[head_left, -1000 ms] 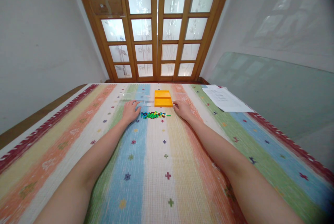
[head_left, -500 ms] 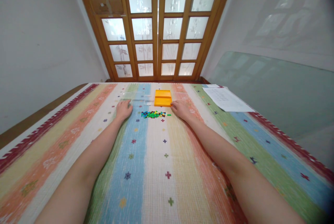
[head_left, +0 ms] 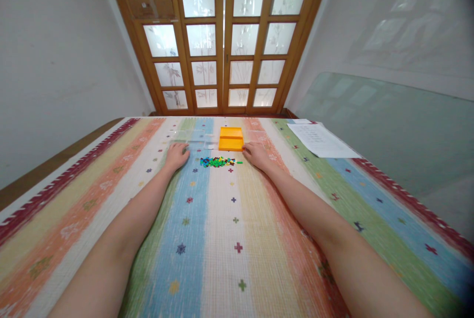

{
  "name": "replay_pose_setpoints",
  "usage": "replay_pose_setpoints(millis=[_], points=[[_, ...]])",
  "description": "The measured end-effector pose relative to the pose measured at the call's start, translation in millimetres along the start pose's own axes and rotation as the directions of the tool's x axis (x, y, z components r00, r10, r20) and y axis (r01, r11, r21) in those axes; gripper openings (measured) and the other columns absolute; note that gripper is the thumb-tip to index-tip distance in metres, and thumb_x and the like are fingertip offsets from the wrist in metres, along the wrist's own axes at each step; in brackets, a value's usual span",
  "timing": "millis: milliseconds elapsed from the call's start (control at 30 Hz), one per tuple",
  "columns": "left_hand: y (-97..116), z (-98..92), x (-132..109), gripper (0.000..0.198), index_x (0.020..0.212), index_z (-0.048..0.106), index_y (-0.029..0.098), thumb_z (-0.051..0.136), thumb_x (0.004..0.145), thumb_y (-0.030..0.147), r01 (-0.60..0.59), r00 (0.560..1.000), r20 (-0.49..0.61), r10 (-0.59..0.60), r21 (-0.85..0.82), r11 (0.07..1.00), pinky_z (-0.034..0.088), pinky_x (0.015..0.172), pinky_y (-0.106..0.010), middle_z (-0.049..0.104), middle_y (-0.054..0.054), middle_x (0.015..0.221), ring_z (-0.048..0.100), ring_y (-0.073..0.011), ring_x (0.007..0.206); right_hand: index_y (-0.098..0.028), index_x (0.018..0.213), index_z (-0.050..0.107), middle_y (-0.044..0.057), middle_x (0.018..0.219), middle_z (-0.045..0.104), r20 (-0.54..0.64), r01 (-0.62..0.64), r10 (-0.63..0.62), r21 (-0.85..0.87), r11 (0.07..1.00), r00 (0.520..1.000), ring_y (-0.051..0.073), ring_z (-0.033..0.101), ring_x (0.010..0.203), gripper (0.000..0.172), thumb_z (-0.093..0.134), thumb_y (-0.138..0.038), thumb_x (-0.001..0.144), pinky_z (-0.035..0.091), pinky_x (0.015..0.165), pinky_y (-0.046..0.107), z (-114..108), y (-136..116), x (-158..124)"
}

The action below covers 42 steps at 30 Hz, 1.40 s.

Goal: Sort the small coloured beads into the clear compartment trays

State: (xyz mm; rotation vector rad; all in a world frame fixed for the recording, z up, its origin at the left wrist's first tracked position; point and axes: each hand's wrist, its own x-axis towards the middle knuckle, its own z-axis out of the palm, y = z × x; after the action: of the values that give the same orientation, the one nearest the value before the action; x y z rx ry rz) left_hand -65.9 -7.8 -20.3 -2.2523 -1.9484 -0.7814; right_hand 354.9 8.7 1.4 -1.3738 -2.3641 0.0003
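My left hand [head_left: 177, 156] rests on the cloth at the near edge of a clear plastic tray [head_left: 192, 144], with fingers loosely bent and nothing seen in them. My right hand [head_left: 256, 155] lies by the near right corner of an orange-yellow box [head_left: 231, 145], its fingertips at or touching that corner. The box lies open, with two shallow halves, one behind the other. Between my hands and nearer to me is a heap of small blue, green, yellow and dark pieces [head_left: 217, 162]. A small green piece [head_left: 239, 162] sticks out at its right end.
A striped tablecloth [head_left: 222, 239] covers the table. Printed white sheets [head_left: 320, 140] lie at the far right. A pale green glass panel [head_left: 388, 130] leans at the right wall. Wooden doors with glass panes [head_left: 225, 36] stand beyond the table.
My left hand has shifted very slightly to the right, its fingers a little more drawn together. My right hand, the box and the heap stay where they were.
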Motion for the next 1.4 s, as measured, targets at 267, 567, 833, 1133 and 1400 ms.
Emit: replay_pose_setpoints(millis=[267,567,833,1133,1400], points=[[0.9,-0.7,0.2,0.043,0.128,0.073,0.020,0.052,0.094,0.033,-0.002,1.000,-0.013,0.002,0.007,1.000,0.037,0.121,-0.048,0.074,-0.011,0.131,0.059,-0.0296,0.128,-0.018,0.118,0.074,0.011,0.119,0.075,-0.004,-0.008,0.008,0.018,1.000,1.000,0.024,0.066,0.110,0.025,0.056,-0.023,0.102,0.043,0.099,0.032,0.3,-0.1,-0.4],[1.5,-0.1,1.1,0.043,0.127,0.074,0.019,0.052,0.093,0.033,-0.001,1.000,-0.015,0.001,-0.009,1.000,0.037,0.121,-0.050,0.074,-0.012,0.130,0.059,-0.0309,0.129,-0.018,0.117,0.074,0.011,0.117,0.075,-0.021,-0.039,0.039,0.016,0.999,0.999,0.023,0.066,0.107,0.026,0.052,-0.021,0.103,0.044,0.096,0.031,2.2,-1.8,2.2],[4.4,-2.0,-0.6,0.041,0.126,0.075,0.021,0.053,0.093,0.032,0.009,1.000,-0.024,-0.009,-0.011,1.000,0.038,0.120,-0.050,0.075,-0.010,0.128,0.060,-0.0312,0.128,-0.018,0.111,0.075,0.012,0.111,0.075,-0.030,-0.043,0.042,-0.033,0.999,0.999,0.024,0.066,0.101,0.024,0.053,-0.025,0.105,0.043,0.092,0.032,1.2,-7.2,3.0],[5.4,-1.9,-1.2,0.041,0.126,0.074,0.019,0.053,0.093,0.032,0.006,1.000,-0.023,-0.006,-0.014,1.000,0.038,0.121,-0.049,0.074,-0.012,0.130,0.059,-0.0306,0.127,-0.018,0.108,0.076,0.012,0.109,0.075,-0.019,-0.062,0.061,-0.051,0.997,0.998,0.024,0.065,0.100,0.025,0.052,-0.025,0.105,0.043,0.092,0.032,0.8,-7.5,6.1],[17.9,-6.3,-3.8,0.040,0.128,0.073,0.021,0.056,0.093,0.031,0.029,0.996,-0.087,-0.026,0.031,0.999,0.038,0.120,-0.054,0.065,-0.013,0.140,0.053,-0.0335,0.134,-0.018,0.109,0.075,0.012,0.107,0.074,-0.050,-0.072,0.070,-0.054,0.996,0.996,0.024,0.065,0.100,0.025,0.051,-0.026,0.105,0.043,0.092,0.032,7.7,-3.9,8.2]])
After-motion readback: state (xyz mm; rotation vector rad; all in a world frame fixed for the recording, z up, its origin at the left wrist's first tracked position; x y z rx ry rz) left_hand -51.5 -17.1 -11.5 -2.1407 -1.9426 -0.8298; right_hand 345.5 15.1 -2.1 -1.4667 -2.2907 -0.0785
